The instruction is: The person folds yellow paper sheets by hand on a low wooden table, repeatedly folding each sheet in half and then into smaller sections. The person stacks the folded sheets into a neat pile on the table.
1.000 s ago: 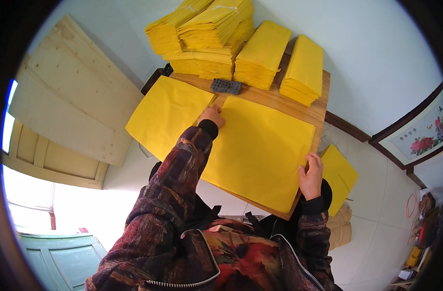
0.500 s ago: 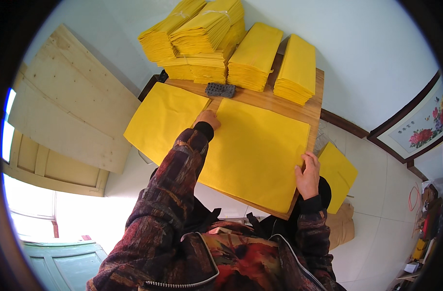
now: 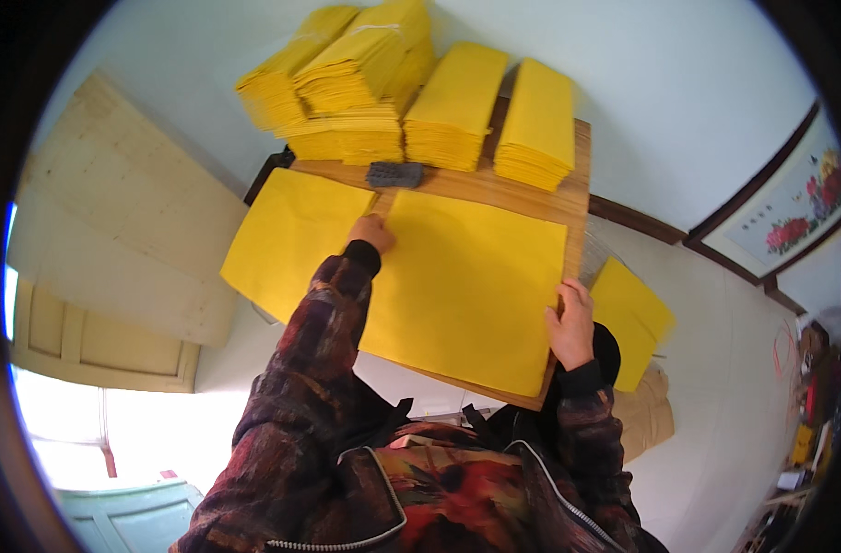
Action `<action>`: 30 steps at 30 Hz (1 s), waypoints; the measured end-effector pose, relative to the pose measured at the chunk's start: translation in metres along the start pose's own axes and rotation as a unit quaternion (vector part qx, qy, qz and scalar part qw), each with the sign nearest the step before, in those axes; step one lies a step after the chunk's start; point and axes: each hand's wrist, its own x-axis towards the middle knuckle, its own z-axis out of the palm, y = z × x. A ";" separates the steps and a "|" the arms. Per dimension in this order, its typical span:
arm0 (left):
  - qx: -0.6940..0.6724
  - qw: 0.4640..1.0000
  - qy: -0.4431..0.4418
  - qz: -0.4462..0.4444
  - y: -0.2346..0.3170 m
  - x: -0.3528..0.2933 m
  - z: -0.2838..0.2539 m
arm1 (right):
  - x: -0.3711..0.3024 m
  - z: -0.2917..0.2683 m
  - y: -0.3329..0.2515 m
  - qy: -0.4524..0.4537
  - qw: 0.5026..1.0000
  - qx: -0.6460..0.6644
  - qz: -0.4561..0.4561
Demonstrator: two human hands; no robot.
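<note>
A large yellow sheet (image 3: 466, 295), seemingly paper or thin felt, lies flat across the front of the wooden table. My left hand (image 3: 371, 233) is at its upper left edge, fingers curled down on it; the fingertips are hidden. At the sheet's right edge is my right hand (image 3: 573, 324), thumb over the top and fingers bent along the border. Whether more sheets lie beneath cannot be made out. To the left, partly behind my left forearm, lies another yellow sheet (image 3: 296, 226). A dark grey ridged block (image 3: 395, 174) rests just beyond the two.
Tied bundles of folded yellow sheets (image 3: 351, 78) are piled at the back left of the table (image 3: 568, 175). Two long yellow stacks (image 3: 457, 106) stand beside them. More yellow sheet (image 3: 628, 323) sits low at the right. Wooden boards (image 3: 125, 212) lean at the left.
The whole view has shifted slightly, so the table and stacks appear further left. Both hands stay at the same edges of the large sheet.
</note>
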 end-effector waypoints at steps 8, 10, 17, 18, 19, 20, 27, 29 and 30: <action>-0.068 0.996 0.060 0.010 -0.012 0.002 0.013 | -0.005 -0.004 -0.009 -0.015 1.000 0.010 0.023; -0.045 0.996 0.071 0.015 -0.011 0.004 0.013 | -0.008 -0.005 -0.013 -0.010 1.000 0.010 0.020; 0.013 0.992 0.076 0.101 -0.026 0.007 0.019 | -0.020 -0.007 -0.021 -0.029 0.999 -0.017 0.002; 0.003 0.991 0.076 0.106 -0.029 0.009 0.021 | -0.021 -0.008 -0.021 -0.030 0.999 -0.013 0.005; -0.006 0.991 0.077 0.109 -0.030 0.010 0.021 | -0.021 -0.008 -0.020 -0.032 0.999 -0.010 0.007; -0.016 0.991 0.078 0.112 -0.031 0.012 0.021 | -0.021 -0.009 -0.020 -0.029 1.000 -0.004 0.004; -0.076 0.979 0.117 0.146 -0.014 -0.035 0.008 | -0.029 -0.020 -0.033 0.010 0.999 -0.025 -0.035; -0.077 0.957 0.108 0.258 -0.004 -0.065 0.001 | -0.036 -0.024 -0.042 0.023 0.997 -0.027 -0.070; -0.099 0.948 0.083 0.292 0.000 -0.089 0.002 | -0.043 -0.025 -0.048 -0.003 0.996 -0.017 -0.085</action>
